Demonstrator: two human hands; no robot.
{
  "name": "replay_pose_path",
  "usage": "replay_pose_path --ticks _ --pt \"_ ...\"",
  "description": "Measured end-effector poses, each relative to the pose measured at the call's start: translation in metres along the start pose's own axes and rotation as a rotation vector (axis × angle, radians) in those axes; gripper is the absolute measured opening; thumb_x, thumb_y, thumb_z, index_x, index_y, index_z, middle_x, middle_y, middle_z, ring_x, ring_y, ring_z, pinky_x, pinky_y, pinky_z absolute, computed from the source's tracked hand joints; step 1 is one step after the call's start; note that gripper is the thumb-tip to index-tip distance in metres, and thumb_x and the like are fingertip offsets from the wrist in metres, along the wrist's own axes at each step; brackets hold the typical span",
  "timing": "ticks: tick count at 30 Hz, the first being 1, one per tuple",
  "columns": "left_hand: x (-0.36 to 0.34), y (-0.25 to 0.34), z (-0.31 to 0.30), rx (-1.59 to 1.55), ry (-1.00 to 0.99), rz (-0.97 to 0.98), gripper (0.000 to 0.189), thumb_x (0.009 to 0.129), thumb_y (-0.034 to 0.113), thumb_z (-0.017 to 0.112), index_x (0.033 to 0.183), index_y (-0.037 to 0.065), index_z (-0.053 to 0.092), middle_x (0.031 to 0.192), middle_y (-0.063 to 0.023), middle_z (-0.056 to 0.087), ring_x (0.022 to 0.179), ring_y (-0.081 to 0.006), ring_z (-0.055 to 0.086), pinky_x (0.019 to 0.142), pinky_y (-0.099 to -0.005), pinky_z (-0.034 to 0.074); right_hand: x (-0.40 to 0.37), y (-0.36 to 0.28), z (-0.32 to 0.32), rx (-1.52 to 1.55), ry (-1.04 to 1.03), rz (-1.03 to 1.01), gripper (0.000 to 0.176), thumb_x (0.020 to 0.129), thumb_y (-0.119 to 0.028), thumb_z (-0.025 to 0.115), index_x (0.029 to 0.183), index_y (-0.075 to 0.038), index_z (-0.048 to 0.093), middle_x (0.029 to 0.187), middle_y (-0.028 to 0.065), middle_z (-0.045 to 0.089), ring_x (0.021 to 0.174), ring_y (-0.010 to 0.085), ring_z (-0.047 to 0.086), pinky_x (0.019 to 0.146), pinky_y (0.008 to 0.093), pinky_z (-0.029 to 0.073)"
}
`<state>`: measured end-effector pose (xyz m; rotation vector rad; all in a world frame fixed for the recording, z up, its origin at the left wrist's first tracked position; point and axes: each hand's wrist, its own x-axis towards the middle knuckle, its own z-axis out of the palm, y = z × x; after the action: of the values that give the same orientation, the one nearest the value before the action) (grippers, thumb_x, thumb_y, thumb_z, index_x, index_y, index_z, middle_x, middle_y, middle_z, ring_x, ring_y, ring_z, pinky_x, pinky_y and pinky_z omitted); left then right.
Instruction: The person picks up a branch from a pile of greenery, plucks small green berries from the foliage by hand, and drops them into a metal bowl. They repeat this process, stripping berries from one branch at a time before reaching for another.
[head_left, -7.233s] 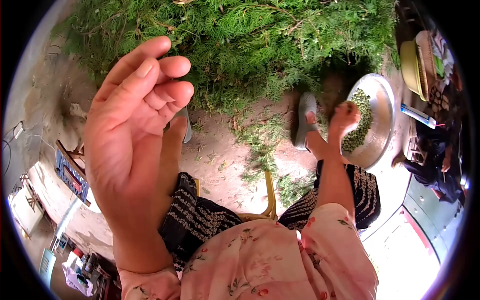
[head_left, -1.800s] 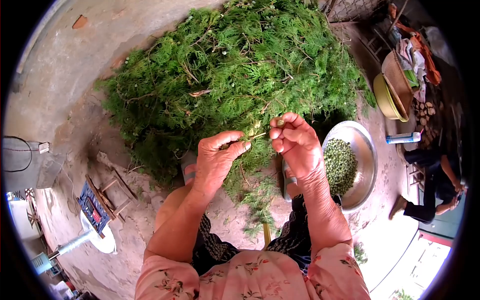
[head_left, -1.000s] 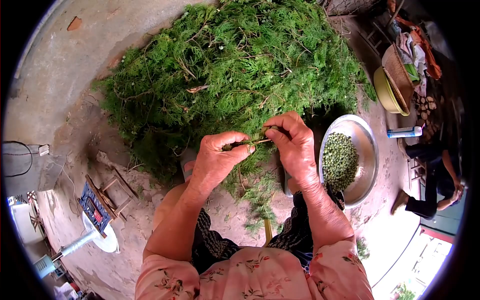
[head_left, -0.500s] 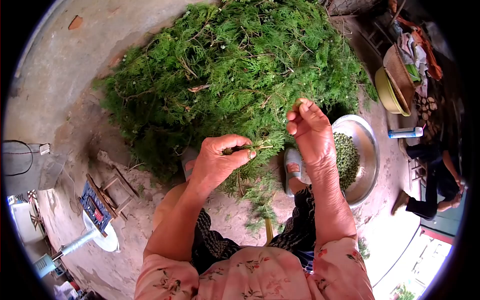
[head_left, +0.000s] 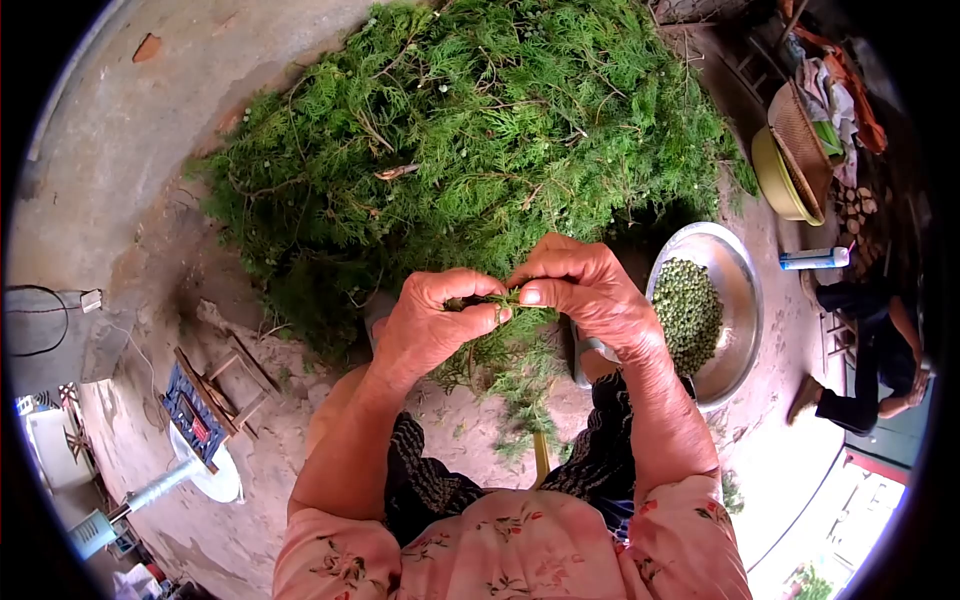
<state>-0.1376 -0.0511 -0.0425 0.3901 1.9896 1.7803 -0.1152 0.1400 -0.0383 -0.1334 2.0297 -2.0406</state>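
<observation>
My left hand (head_left: 440, 315) is closed on a small green sprig (head_left: 512, 298), its stem pinched between thumb and fingers. Meeting it from the right, my right hand (head_left: 590, 290) pinches the same sprig, so the fingertips of both hands nearly touch. Beyond them spreads a large heap of green branches (head_left: 480, 150). Right of my right hand stands a wide metal basin (head_left: 740, 330) holding many small green cones (head_left: 687, 315).
A yellow basin (head_left: 778, 180) with a woven basket (head_left: 800, 145) is at the upper right, near a light-blue tube (head_left: 813, 259). Another person (head_left: 870, 350) sits at the far right. A small stool (head_left: 205, 410) and a fan (head_left: 205, 470) stand at left.
My right hand has come down and left from its raised position to the sprig, and its fingers now pinch it. My left hand has barely moved.
</observation>
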Motion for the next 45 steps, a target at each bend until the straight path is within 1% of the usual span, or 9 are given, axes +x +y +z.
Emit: replay_pose_path --ticks 6,8,12,25,27,30,36,40,45 --pt "-0.001 -0.006 0.000 0.020 0.022 0.010 0.013 0.068 0.000 0.066 0.080 -0.003 0.065 0.066 -0.0015 0.062 0.061 -0.0052 0.053 0.056 -0.0200 0.042 0.005 0.001 0.007 -0.711 0.439 -0.485 0.007 0.077 -0.007 0.066 0.082 -0.002 0.064 0.069 0.0011 0.057 0.065 0.0115 0.052 0.056 0.0270 0.042" --pt "-0.002 -0.009 0.000 -0.135 0.044 -0.075 0.015 0.069 0.001 0.067 0.084 -0.002 0.066 0.070 -0.0023 0.064 0.064 -0.0065 0.056 0.058 -0.0206 0.043 0.002 -0.010 -0.005 0.170 0.495 0.094 0.009 0.080 -0.006 0.062 0.088 -0.001 0.060 0.068 0.0021 0.058 0.063 0.0128 0.053 0.052 0.0250 0.042" --pt "0.000 -0.011 -0.005 -0.273 0.067 -0.104 0.018 0.069 0.003 0.070 0.086 0.001 0.067 0.073 -0.0009 0.063 0.065 -0.0058 0.055 0.061 -0.0206 0.043 0.002 0.003 -0.013 0.741 0.392 0.178 0.017 0.082 -0.007 0.060 0.097 0.000 0.055 0.072 0.0031 0.059 0.059 0.0098 0.054 0.050 0.0210 0.042" --pt "0.004 -0.007 0.000 -0.262 0.067 -0.131 0.018 0.067 0.006 0.073 0.083 0.001 0.066 0.070 0.0007 0.060 0.064 -0.0059 0.052 0.059 -0.0205 0.040 0.000 0.012 -0.004 0.561 0.002 0.320 0.033 0.082 -0.028 0.063 0.099 0.000 0.062 0.074 0.0007 0.061 0.052 0.0030 0.043 0.041 0.0187 0.031" --pt "0.004 -0.007 -0.002 -0.059 -0.010 -0.206 0.018 0.068 0.009 0.073 0.082 0.000 0.066 0.066 0.0009 0.059 0.062 -0.0057 0.049 0.056 -0.0209 0.037 0.005 0.025 0.007 -0.054 0.255 -0.110 0.024 0.085 -0.024 0.060 0.092 0.000 0.063 0.068 -0.0006 0.058 0.052 0.0031 0.043 0.041 0.0187 0.031" --pt "0.002 -0.018 0.005 -0.078 -0.028 -0.127 0.018 0.069 0.013 0.072 0.081 0.000 0.067 0.064 0.0015 0.058 0.059 -0.0060 0.047 0.056 -0.0234 0.036 0.002 0.009 -0.003 -0.201 0.552 0.088 0.018 0.088 -0.018 0.056 0.092 0.000 0.061 0.068 -0.0001 0.056 0.055 0.0044 0.046 0.042 0.0186 0.033" --pt "0.015 -0.033 0.003 -0.608 0.401 -0.253 0.015 0.076 0.011 0.070 0.090 0.006 0.064 0.079 0.0029 0.059 0.073 -0.0077 0.051 0.067 -0.0229 0.037 0.000 0.011 -0.030 0.790 0.597 0.133 0.016 0.087 -0.018 0.057 0.090 -0.002 0.056 0.084 0.0090 0.057 0.068 0.0115 0.051 0.044 0.0205 0.036" --pt "0.016 -0.024 0.001 -0.787 0.480 -0.377 0.025 0.079 0.019 0.068 0.102 0.013 0.059 0.098 0.0017 0.057 0.085 -0.0138 0.053 0.076 -0.0329 0.043 -0.008 0.024 -0.028 0.788 0.466 0.059 0.019 0.084 -0.023 0.062 0.086 -0.004 0.057 0.077 0.0064 0.055 0.060 0.0105 0.050 0.041 0.0198 0.033" --pt "0.019 -0.036 0.004 -0.965 0.478 -0.274 0.033 0.083 0.022 0.063 0.113 0.012 0.052 0.102 0.0008 0.056 0.096 -0.0159 0.053 0.078 -0.0363 0.046 -0.016 0.021 0.012 0.391 0.486 0.443 0.024 0.078 -0.022 0.069 0.088 -0.002 0.059 0.064 -0.0004 0.050 0.046 0.0062 0.041 0.035 0.0186 0.028"
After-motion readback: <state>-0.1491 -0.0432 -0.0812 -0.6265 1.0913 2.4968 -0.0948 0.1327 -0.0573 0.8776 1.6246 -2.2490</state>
